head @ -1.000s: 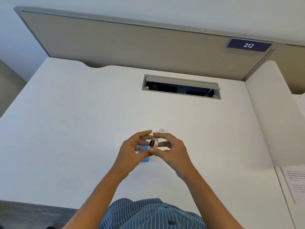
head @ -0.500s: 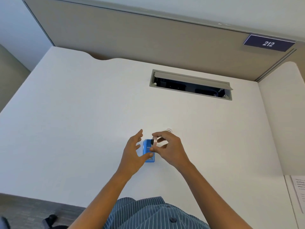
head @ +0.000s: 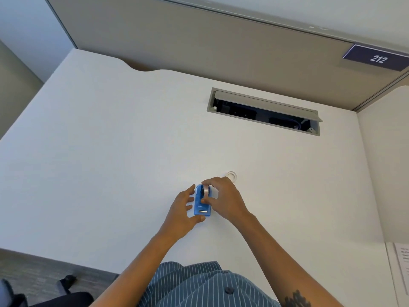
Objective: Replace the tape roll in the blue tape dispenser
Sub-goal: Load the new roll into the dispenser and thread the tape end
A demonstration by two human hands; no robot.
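Observation:
The blue tape dispenser (head: pixel 201 207) lies on the white desk (head: pixel 110 162) in front of me, its metal cutter end towards me. My right hand (head: pixel 223 199) pinches a clear tape roll (head: pixel 205 191) with a black core and holds it down in the dispenser's far end. My left hand (head: pixel 182 212) rests against the dispenser's left side, thumb under the near end, fingers spread. A second clear ring, another tape roll (head: pixel 232 175), lies flat on the desk just beyond my right hand.
An open grey cable hatch (head: pixel 264 111) is set into the desk at the back right. A beige partition (head: pixel 199 41) with a "212" sign (head: pixel 377 58) stands behind. Papers (head: pixel 401 262) lie at the right edge. A chair base (head: pixel 66 282) shows below left.
My hands were together holding the roll above the desk. The right hand has since lowered the roll into the dispenser, and the left hand has dropped onto the dispenser's side.

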